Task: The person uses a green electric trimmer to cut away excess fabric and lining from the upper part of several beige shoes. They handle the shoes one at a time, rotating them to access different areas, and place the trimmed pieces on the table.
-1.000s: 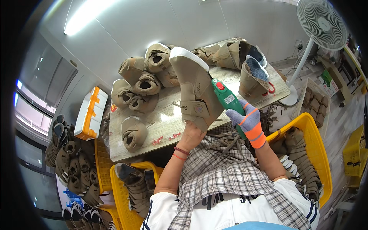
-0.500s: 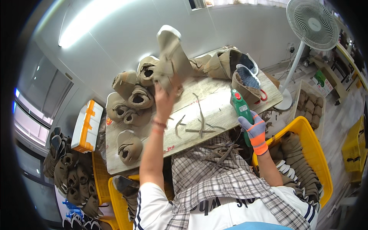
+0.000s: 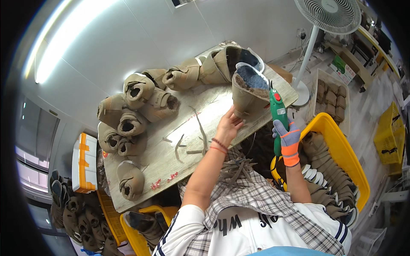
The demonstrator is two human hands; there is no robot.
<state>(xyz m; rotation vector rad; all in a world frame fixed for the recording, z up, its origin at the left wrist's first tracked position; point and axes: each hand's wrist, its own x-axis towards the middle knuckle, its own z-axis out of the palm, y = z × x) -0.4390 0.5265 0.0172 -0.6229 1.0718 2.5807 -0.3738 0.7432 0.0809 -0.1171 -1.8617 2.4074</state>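
Plaid apron (image 3: pixel 256 200) at the lower middle of the frame, strewn with brown trimmed strips.

Right hand (image 3: pixel 287 138), in a grey and orange glove, has its fingers closed round a green powered cutter (image 3: pixel 277 113), right of centre, tip pointing up toward the boot.

Left hand (image 3: pixel 228 126), bare with a red wrist band, lies open with fingers spread against the lower side of a tan boot (image 3: pixel 250 91). It steadies rather than clasps; no full grip visible.

Boot stands opening-up on the wooden table (image 3: pixel 171 158), upper right of centre, touching the next boot behind. Blue fleecy lining, ragged tan rim, pale sole edge.

Progress, as judged: trimming well under way. Loose strips (image 3: pixel 200 132) lie on the table centre, and a pile of finished-looking boots (image 3: pixel 136 111) sits at the upper left. This boot's rim looks untrimmed, and the yellow crate (image 3: pixel 341 149) at right holds many more.

Standing fan (image 3: pixel 326 17) at the top right, farthest off.
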